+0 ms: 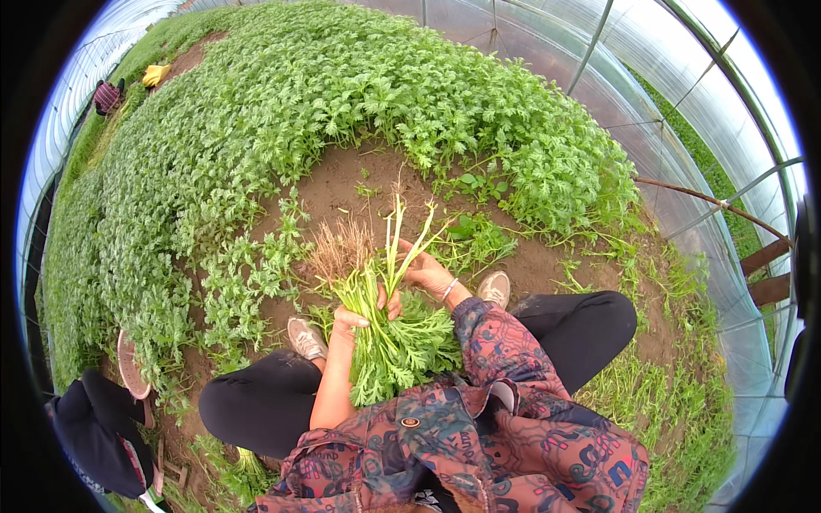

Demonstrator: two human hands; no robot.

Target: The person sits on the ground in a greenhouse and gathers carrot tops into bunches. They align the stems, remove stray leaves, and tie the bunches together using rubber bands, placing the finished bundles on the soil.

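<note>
My left hand is wrapped around a bunch of garland chrysanthemum greens. Its leaves hang toward my lap, and its tangled brown roots point away from me. My right hand, with a light band at the wrist, has its fingers at a few paler stems on the bunch's right side. These stand apart from the main root cluster and reach farther out. The stems cover part of the right fingers. Both hands are above the ground between my bent knees.
Dense standing greens border bare soil. Pulled plants lie beyond my right shoe. A co-worker's dark-clothed legs and a pink basket are at left. Clear plastic greenhouse sheeting runs along the right.
</note>
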